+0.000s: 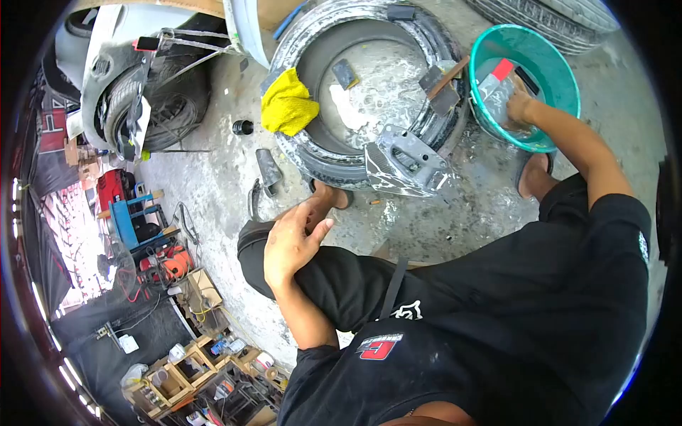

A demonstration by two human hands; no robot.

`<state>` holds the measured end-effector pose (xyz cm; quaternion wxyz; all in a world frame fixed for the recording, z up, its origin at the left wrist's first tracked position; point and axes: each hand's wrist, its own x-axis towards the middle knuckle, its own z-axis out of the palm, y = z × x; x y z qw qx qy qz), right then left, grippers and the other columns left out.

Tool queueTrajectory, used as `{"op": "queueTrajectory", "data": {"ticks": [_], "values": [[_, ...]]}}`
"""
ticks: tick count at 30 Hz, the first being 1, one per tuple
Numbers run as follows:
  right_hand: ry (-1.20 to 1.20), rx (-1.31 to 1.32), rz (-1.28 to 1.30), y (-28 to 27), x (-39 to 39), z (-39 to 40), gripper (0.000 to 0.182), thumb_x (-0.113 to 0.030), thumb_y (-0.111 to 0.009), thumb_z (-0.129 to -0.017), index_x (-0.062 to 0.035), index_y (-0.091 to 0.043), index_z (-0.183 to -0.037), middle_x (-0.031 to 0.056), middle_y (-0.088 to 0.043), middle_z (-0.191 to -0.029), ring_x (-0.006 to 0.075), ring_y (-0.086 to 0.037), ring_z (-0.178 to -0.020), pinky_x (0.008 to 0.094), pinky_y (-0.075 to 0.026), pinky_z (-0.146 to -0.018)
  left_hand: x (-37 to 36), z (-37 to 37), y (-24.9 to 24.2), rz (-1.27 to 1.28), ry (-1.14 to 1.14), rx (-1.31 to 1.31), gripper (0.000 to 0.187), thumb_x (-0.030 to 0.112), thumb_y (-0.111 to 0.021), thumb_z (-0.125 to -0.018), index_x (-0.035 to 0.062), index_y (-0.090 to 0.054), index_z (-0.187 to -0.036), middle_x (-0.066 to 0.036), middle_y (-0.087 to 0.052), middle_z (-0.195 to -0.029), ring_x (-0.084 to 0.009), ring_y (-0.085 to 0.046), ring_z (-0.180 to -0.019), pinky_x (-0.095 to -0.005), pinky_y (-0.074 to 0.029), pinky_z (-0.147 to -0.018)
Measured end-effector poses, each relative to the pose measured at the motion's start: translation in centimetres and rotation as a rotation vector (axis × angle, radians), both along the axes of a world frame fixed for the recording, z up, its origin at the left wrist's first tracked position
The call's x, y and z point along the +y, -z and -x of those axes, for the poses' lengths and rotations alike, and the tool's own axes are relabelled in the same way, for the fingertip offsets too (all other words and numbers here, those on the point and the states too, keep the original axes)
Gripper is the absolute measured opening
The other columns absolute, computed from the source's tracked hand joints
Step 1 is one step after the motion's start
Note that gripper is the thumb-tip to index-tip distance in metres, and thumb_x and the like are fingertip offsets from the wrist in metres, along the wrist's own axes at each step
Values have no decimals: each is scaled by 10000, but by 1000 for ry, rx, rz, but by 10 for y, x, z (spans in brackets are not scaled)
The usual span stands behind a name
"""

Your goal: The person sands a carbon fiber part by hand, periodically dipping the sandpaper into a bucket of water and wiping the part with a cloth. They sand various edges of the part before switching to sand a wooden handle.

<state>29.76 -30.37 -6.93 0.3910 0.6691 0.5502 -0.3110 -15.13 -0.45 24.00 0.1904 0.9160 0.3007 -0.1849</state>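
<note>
My right hand [521, 106] reaches down into a teal bucket [563, 78] at the upper right. Its fingers are partly hidden in the water, beside a red and grey piece [502, 70], and what they hold cannot be made out. Over my knee, my left hand [293, 243] is empty with its fingers apart. A tire [323, 160] lies flat on the floor in front of me. On its rim rest a yellow cloth [290, 106], a grey plastic part [408, 162] with wet white streaks, and a dark pad with a brown strip [446, 89].
Inside the tire ring lies a small dark block [345, 74]. A black cup [243, 128] and a dark tapered piece [268, 170] are on the floor. A motorcycle wheel [167, 106] stands at the upper left, another tire [547, 25] at the top right, wooden shelving [177, 387] at the lower left.
</note>
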Motion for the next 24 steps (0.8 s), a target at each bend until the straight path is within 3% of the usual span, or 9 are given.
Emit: {"op": "queueTrajectory", "data": {"ticks": [1,2,6,7,9,13,15,16,24], "values": [[41,-63,42,-42,9,16,350,-240,-582,-906,-181,-790,-1182,124,-669,-1364,286,-529,-1385,651,-177,-1223,0,3,2,-36,15,-49,462,310,-761,-909,63,-650,-1282,-152,-731,-1074,-277,-725,-972,-387,-564,-860],[230,59,-287,-45,7,13,388,-210,-543,-932,-161,-724,-1273,124,-694,-1312,284,-567,-1337,529,-249,-1213,2,6,2,-25,-1,-39,459,296,-758,-916,61,-647,-1295,-153,-733,-1072,-265,-725,-974,-380,-562,-862],[233,75,-327,-11,-2,-30,284,-125,-610,-777,-97,-808,-979,140,-773,-965,284,-624,-1225,518,-114,-1259,3,9,-1,64,-36,-7,482,260,-744,-951,45,-613,-1363,-154,-723,-1073,-244,-709,-952,-364,-553,-862],[286,214,-464,7,-2,-51,281,-121,-632,-710,-62,-799,-929,141,-770,-891,287,-705,-1013,485,-340,-1166,5,10,0,78,-58,11,494,259,-743,-957,41,-603,-1378,-153,-718,-1073,-245,-702,-945,-363,-551,-860],[842,590,-686,-42,-8,-59,275,-114,-654,-691,-24,-782,-916,139,-770,-877,246,-720,-916,430,-531,-942,5,11,1,50,-54,-12,453,263,-740,-933,75,-628,-1330,-194,-725,-1075,-331,-713,-973,-417,-552,-859],[1049,621,-712,-48,-10,-85,273,-166,-689,-754,0,-771,-955,116,-762,-879,225,-720,-800,397,-570,-751,8,12,2,13,-30,31,490,295,-726,-953,72,-603,-1371,-191,-717,-1125,-335,-705,-1012,-421,-540,-900],[1256,751,-554,-45,-9,-99,332,-78,-634,-825,-32,-749,-1133,106,-711,-871,178,-602,-611,336,-480,-520,8,9,0,17,-35,46,495,305,-722,-955,73,-600,-1375,-191,-714,-1133,-337,-702,-1021,-422,-538,-905],[1329,774,-646,-45,-12,-96,324,-6,-553,-723,-64,-811,-912,73,-693,-764,173,-539,-547,320,-416,-480,8,8,-1,20,-44,59,500,316,-719,-957,74,-598,-1378,-191,-711,-1141,-339,-699,-1029,-422,-535,-911],[1049,587,-609,-27,-9,-100,344,-63,-558,-703,-114,-824,-916,90,-757,-840,208,-645,-649,352,-508,-558,8,6,0,41,-36,71,515,344,-702,-968,64,-589,-1385,-196,-704,-1152,-345,-689,-1052,-425,-533,-916]]}}
